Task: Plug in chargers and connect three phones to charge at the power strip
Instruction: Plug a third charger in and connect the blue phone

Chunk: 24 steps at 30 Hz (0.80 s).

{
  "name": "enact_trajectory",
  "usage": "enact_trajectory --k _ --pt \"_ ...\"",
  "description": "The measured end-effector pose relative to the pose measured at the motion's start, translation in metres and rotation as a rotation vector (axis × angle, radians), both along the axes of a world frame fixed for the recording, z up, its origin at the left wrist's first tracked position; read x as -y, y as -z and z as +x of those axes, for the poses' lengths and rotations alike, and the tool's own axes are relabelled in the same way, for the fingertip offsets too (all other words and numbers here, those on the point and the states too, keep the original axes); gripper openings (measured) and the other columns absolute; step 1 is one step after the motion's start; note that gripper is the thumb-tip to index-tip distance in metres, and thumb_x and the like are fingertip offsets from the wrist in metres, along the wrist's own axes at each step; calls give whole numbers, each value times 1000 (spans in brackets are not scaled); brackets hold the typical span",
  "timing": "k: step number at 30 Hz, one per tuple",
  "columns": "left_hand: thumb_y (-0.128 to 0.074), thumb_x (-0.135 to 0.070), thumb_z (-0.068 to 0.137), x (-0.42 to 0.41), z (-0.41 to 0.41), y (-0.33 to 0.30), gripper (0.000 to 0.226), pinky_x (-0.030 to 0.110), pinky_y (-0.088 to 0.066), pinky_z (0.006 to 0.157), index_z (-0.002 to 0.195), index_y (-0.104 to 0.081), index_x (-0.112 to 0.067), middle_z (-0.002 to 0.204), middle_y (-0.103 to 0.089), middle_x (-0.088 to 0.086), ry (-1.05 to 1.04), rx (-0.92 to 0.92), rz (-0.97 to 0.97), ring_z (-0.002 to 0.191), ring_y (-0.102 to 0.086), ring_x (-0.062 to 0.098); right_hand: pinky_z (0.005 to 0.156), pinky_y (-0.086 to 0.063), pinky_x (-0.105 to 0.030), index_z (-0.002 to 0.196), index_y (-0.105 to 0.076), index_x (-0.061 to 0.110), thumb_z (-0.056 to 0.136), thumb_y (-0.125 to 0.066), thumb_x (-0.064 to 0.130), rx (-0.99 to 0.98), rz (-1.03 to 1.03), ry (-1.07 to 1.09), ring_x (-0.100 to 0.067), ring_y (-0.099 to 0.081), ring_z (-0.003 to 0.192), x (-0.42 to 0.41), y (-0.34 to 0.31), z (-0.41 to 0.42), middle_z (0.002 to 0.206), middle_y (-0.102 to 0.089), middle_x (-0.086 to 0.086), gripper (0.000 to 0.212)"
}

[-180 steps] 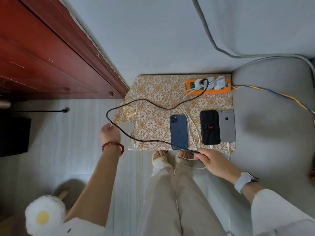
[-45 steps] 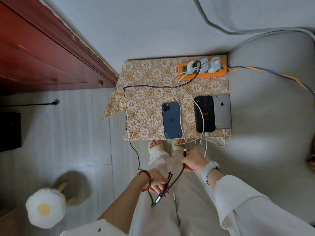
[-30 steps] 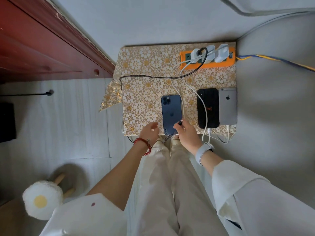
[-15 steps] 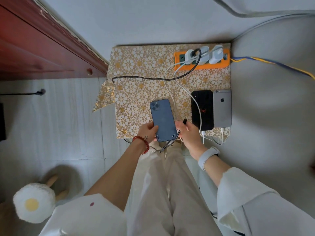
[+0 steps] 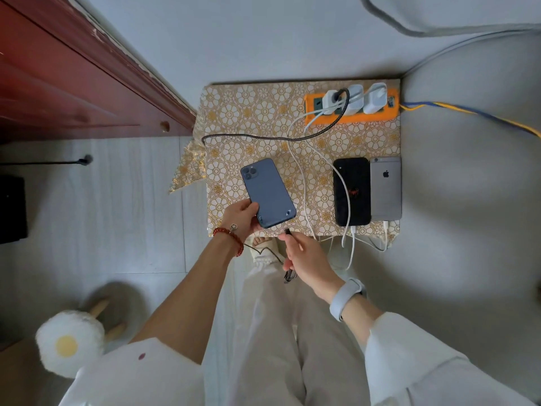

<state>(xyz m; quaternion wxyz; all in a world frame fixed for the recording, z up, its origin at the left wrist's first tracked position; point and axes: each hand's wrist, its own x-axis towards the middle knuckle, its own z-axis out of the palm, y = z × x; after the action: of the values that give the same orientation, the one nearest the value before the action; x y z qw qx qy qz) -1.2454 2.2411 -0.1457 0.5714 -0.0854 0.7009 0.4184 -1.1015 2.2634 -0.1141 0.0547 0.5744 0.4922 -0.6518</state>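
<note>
So the biggest thing here is the bench (image 5: 234, 112), a low one covered in a gold flower-pattern cloth, sitting against the wall next to a red wooden door (image 5: 73, 83). Off on the floor to the lower left there's a fried-egg plush stool (image 5: 68, 344).

At the far right corner of the bench is the orange power strip (image 5: 380, 116) with three white chargers (image 5: 375, 98) plugged in side by side. A black braided cable (image 5: 263, 138) runs from the leftmost charger across the cloth and off the left edge.

Two phones lie face down along the right side, touching each other: a black phone (image 5: 358, 177) and a grey iPhone (image 5: 385, 189), each with a white cable (image 5: 304, 186) going into its near end.

The blue iPhone (image 5: 269, 193) is tilted, its near end lifted off the cloth, with the left hand (image 5: 241, 218) and its fingers wrapped around its lower left edge. The right hand (image 5: 307, 259) pinches the black cable's plug (image 5: 287, 231) just beside the phone's bottom edge, not in yet. Slack cable loops below that hand.
</note>
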Motion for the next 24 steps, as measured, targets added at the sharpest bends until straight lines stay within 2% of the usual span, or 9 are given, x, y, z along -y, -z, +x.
enact_trajectory --k 1,3,5,9,11,14,16,21,24 --pt "-42 -2 91 0 0 0 16 16 -53 48 101 -55 0 97 -59 14 -2 3 3 66 -63 13 49 -41 -20 80 -63 17 93 -40 19 -2 -4 16 -15 -53 43 -2 -1 -2 42 -52 14 26" --pt "-42 -3 91 -1 1 0 20 16 -52 47 105 -56 2 89 -62 11 -2 -1 2 59 -64 9 43 -39 -17 77 -62 13 90 -42 18 -1 16 29 -14 -51 37 -5 -3 -6 39 -51 22 24" --pt "-43 -3 91 -3 3 -1 22 17 -52 47 106 -56 4 81 -61 9 2 -16 -5 58 -63 9 41 -37 -16 74 -60 15 90 -42 17 10 25 28 -13 -50 34 -6 -5 -11 38 -50 22 24" --pt "-42 -3 91 -5 6 -3 17 19 -55 53 100 -56 1 84 -60 13 -34 -5 6 69 -60 18 51 -39 -29 62 -49 16 91 -43 19 -13 -4 70 -20 -52 38 -5 -7 -17 34 -48 16 30" --pt "-42 -2 91 -5 6 -5 15 18 -55 49 96 -55 0 84 -60 12 -63 0 19 69 -60 18 52 -37 -31 67 -52 14 92 -42 20 -33 -43 123 -19 -50 37 -5 -7 -16 33 -46 15 27" --pt "-41 -1 91 -5 5 -7 15 15 -51 45 97 -55 -1 85 -60 10 -100 9 29 61 -63 12 48 -35 -27 81 -58 5 92 -43 19 -38 -72 169 -17 -49 36 -5 -7 -12 34 -43 14 23" --pt "-41 -2 91 -6 5 -7 19 15 -51 44 102 -56 1 87 -60 11 -96 9 31 54 -64 8 48 -35 -26 78 -57 2 91 -43 18 -36 -70 165 -18 -49 37 -5 -8 -12 35 -43 14 25" --pt "-42 -3 91 -5 4 -6 26 16 -54 49 113 -53 6 91 -61 12 -88 20 38 70 -60 17 49 -31 -30 54 -47 19 90 -43 14 -42 -93 197 -13 -47 32 -6 -10 -16 33 -44 13 37" --pt "-42 -2 91 -5 2 -6 24 18 -56 54 110 -54 5 98 -60 15 -49 6 44 73 -61 18 47 -30 -29 60 -55 9 89 -46 14 -42 -112 218 -10 -45 28 -7 -9 -17 33 -39 11 31"
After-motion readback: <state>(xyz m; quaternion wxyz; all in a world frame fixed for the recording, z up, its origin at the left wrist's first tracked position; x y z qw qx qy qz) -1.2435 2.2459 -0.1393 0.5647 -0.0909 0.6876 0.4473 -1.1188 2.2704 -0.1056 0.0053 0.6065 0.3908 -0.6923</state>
